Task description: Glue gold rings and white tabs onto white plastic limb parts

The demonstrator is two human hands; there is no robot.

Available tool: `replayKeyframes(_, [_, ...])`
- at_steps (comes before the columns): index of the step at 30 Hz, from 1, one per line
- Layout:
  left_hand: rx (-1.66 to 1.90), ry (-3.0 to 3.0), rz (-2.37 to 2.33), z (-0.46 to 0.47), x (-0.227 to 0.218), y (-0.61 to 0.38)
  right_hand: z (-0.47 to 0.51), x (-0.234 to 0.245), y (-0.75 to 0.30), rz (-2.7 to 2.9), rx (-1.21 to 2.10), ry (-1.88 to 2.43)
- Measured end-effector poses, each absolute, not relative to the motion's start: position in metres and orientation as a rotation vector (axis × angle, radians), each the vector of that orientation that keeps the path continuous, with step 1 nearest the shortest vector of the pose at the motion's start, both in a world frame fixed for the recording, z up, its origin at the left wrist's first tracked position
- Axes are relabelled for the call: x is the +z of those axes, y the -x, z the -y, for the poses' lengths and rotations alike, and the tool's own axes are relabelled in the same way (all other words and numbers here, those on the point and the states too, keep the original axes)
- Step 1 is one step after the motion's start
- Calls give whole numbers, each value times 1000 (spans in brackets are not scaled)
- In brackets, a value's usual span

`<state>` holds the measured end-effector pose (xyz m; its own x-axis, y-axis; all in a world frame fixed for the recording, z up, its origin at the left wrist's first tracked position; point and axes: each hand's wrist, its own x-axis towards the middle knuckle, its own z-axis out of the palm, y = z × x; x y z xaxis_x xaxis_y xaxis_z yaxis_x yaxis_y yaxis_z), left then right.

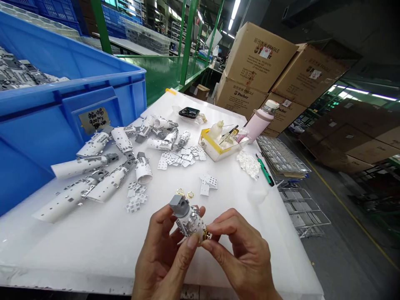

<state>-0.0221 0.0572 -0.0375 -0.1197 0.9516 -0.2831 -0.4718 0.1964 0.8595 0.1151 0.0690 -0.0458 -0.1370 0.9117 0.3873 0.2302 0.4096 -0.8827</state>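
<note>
My left hand (162, 254) grips a short white perforated tube (187, 218) with a grey block on its top end. My right hand (240, 254) pinches a gold ring (206, 234) between thumb and fingers, against the tube's lower end. Two more gold rings (185, 193) lie on the white table (93, 258) just beyond my hands. Farther left, several rolled perforated white tubes (93, 164) lie in a loose heap, with small perforated sheet pieces (181, 156) scattered beside them.
A large blue crate (62, 83) of grey-white parts stands at the table's left. A yellow-edged clear tray (218, 143), pink bottle (259, 123), green pen (265, 168) and crumpled foil (248, 164) sit to the far right. Wire racks (303, 212) and cardboard boxes (256, 62) stand beyond the table.
</note>
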Motion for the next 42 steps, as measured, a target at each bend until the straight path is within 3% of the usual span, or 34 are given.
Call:
replayKeyframes(10, [1354, -558, -1059, -61, -33, 21, -69, -48, -111, 1568, 859, 1052])
replayKeyframes(23, [1318, -552, -1022, -63, -34, 22, -76, -46, -112, 1725, 671, 972])
replayKeyframes(33, [1308, -510, -1062, -63, -28, 21, -76, -44, -113, 1708, 857, 1067])
replayKeyframes(42, [1282, -416, -1001, -72, -25, 39, -76, -39, -111, 1781, 771, 1038])
